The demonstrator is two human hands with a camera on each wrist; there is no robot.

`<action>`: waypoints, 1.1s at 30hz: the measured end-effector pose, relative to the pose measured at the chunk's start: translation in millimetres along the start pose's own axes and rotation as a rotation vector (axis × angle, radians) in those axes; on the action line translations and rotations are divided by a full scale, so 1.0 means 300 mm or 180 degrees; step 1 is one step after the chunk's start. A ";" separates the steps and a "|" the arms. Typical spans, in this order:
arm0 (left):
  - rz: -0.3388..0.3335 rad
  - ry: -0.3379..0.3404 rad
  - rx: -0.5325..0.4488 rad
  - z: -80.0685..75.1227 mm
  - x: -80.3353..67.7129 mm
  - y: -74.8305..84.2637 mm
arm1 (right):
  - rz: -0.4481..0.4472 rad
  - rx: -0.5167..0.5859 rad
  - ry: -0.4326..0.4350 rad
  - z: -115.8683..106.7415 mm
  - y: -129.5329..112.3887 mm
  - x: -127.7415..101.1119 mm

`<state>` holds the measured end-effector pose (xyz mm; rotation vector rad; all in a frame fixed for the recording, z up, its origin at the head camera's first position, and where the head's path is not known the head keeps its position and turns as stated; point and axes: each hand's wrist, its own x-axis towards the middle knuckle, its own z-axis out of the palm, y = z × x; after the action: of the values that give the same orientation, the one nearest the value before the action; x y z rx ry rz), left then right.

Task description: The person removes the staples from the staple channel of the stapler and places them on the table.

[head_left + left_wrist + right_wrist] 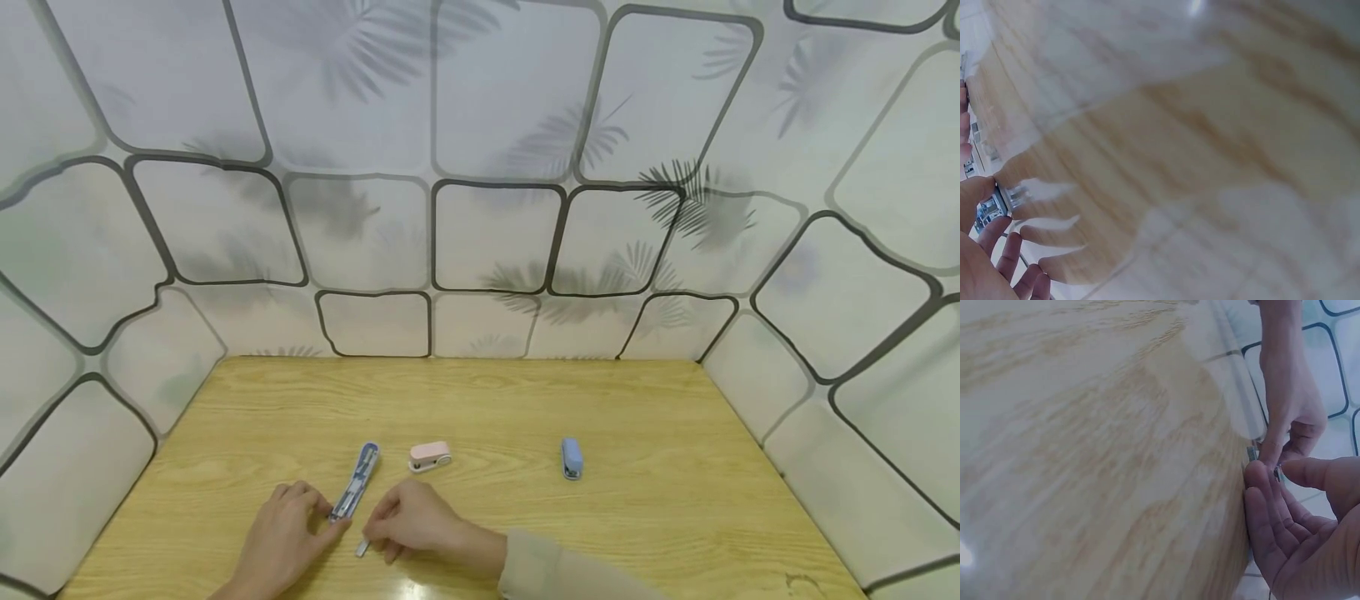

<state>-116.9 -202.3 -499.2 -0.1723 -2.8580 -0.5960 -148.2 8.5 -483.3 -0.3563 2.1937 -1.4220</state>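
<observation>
Presently catalogued, left to right, on the wooden table (637, 517): the left hand (281, 542), palm down near the front edge, its fingertips pinching the near end of an opened blue stapler (356, 492) that lies flat and stretched out, angled away toward the back wall. In the left wrist view the thumb and fingers (988, 234) close round the stapler's metal end. Next, the right hand (412, 525), fingers curled, gripping a small pale strip (362, 548), probably a bar of staples, though it is too small to be certain; its lower end touches the table just beside the stapler's near end. Beyond these, untouched: a pink mini stapler (430, 456) near the blue one's far tip, and a second, closed blue stapler (572, 457) well apart to the right. Step in hand, by judgement: loading the opened stapler, the strip not yet seated in its channel. The next move calls for lining the strip up with the open track while the left hand keeps the body steady, then sliding it in squarely.
</observation>
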 end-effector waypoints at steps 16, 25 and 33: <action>0.0041 0.0100 0.0011 0.007 -0.011 -0.007 | -0.1083 -0.1677 0.0110 -0.162 0.004 -0.039; 0.0162 0.0184 0.0055 0.011 -0.007 -0.013 | -0.1739 -0.2773 0.0510 -0.284 0.001 -0.041; 0.0253 0.0186 0.0086 0.006 -0.004 -0.015 | -0.1887 -0.3414 0.0695 -0.370 0.017 -0.006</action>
<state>-116.9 -205.7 -502.6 -0.2586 -2.7867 -0.5374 -206.0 97.7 -450.8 -1.3400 3.0222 -0.3405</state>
